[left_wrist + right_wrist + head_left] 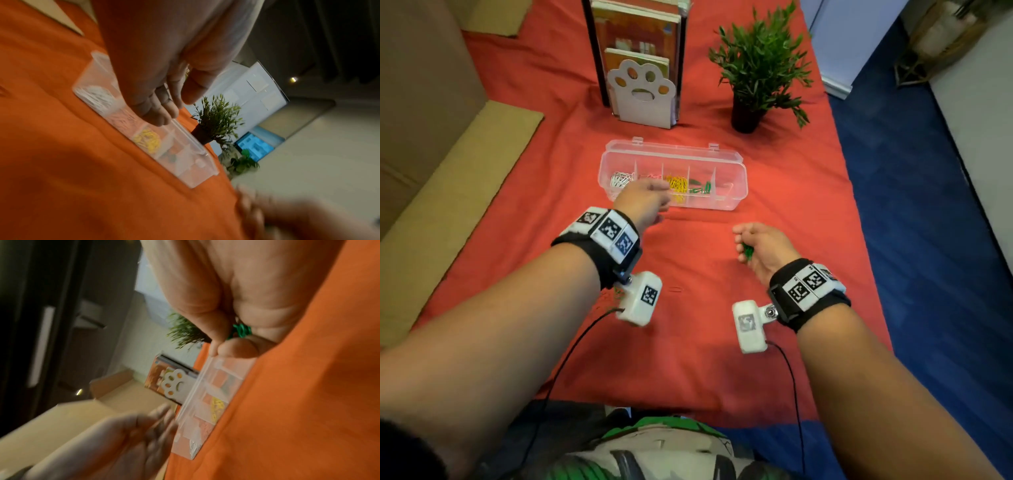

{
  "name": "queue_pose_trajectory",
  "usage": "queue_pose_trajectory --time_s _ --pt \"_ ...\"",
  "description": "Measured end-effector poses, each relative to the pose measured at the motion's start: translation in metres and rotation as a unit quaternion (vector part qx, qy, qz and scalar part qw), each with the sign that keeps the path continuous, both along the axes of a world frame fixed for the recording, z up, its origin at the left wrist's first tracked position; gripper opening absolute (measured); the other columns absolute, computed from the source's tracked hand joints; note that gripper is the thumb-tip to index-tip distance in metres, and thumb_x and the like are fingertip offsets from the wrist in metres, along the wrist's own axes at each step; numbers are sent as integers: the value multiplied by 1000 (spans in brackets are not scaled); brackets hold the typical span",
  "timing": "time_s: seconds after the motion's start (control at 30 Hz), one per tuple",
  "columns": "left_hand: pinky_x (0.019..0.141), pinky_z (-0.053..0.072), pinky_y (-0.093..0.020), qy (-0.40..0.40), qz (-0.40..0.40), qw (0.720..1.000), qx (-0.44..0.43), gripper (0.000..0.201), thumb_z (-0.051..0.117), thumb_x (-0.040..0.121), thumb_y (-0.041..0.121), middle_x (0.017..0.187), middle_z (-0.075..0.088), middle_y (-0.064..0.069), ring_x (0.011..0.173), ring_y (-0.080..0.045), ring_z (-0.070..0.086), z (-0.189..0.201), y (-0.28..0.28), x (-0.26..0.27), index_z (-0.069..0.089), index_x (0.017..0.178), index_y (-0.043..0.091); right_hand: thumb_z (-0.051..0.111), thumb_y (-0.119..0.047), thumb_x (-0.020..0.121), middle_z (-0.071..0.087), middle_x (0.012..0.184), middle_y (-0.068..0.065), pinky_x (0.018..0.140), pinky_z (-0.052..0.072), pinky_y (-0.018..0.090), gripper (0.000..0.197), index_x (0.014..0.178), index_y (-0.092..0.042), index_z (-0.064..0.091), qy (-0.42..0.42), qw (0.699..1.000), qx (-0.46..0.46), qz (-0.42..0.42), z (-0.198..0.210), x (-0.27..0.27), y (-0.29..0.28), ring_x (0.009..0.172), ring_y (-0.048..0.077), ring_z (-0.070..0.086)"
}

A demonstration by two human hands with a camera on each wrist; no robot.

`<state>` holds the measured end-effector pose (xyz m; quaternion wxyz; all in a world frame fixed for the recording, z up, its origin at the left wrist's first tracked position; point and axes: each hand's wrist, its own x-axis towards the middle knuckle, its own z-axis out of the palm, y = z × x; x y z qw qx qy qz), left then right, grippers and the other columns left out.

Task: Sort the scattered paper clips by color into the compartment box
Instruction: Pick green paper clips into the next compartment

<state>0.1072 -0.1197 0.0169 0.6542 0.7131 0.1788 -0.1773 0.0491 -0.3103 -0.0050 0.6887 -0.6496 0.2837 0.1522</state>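
The clear compartment box (736, 192) lies open on the red cloth. From left to right it holds white clips (619, 179), pink clips (650, 176), yellow clips (676, 185) and green clips (700, 187); the last compartment looks bare. My left hand (645, 200) hovers over the box's near left part, and its fingers (162, 112) hang relaxed, with nothing seen in them. My right hand (756, 243), nearer than the box and to its right, grips a small bunch of green clips (240, 331). A red clip (675, 289) and a green one (616, 291) lie loose on the cloth.
Behind the box stand a paw-shaped white bookend with books (643, 89) and a potted plant (756, 68). Cardboard (448, 171) lies along the table's left side. Blue carpet (911, 205) lies beyond the cloth's right edge.
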Motion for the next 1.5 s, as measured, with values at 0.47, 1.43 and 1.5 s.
queue_pose_trajectory --time_s 0.47,1.43,1.5 --pt "75 43 -21 -25 -175 920 350 23 58 78 4 86 68 -7 80 -22 62 -47 127 -76 71 95 12 36 2 89 54 123 19 99 41 31 35 116 -2 58 -180 870 -431 156 -6 117 80 112 30 55" --pt "64 43 -21 -60 -206 924 316 15 70 76 13 72 64 -1 65 -18 59 -69 96 -80 66 89 17 58 -22 85 65 98 10 84 47 33 13 96 -15 60 -64 839 -446 306 -63 -24 85 95 27 61" --pt "58 43 -19 -45 -170 954 244 13 68 78 9 63 58 6 52 -6 53 -68 93 -73 64 84 21 58 -20 86 63 80 4 76 45 28 13 95 -13 63 -48 870 -418 258 -62 -20 72 80 22 60"
